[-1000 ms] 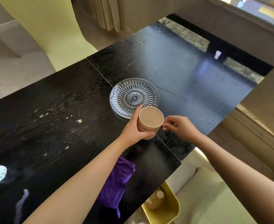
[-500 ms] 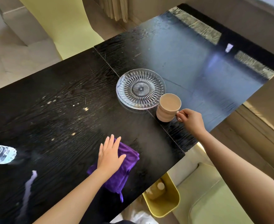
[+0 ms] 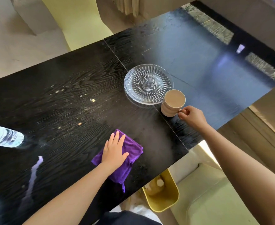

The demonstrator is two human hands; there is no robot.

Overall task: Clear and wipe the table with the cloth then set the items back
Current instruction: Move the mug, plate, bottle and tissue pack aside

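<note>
Watching now, I am seeing my left hand (image 3: 115,153), which has left the beige ribbed ceramic mug (image 3: 172,104), lying spread flat on the folded purple cloth (image 3: 130,159) near the black wooden table (image 3: 60,111)'s front edge, while my right hand (image 3: 192,116) is pinching the mug's handle beside the clear cut-glass plate (image 3: 148,84); wiping is probably starting.

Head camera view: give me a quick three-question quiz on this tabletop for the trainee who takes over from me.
1. True or false: the left hand lies flat on the purple microfibre cloth.
2. Which item do the right hand fingers hold by its handle? A) the clear cut-glass plate B) the beige ribbed ceramic mug C) the clear plastic water bottle
3. Fill in: pale crumbs lie on the black wood-grain table to the ___ of the plate.

Key: 1 true; 2 B; 3 left.
</note>
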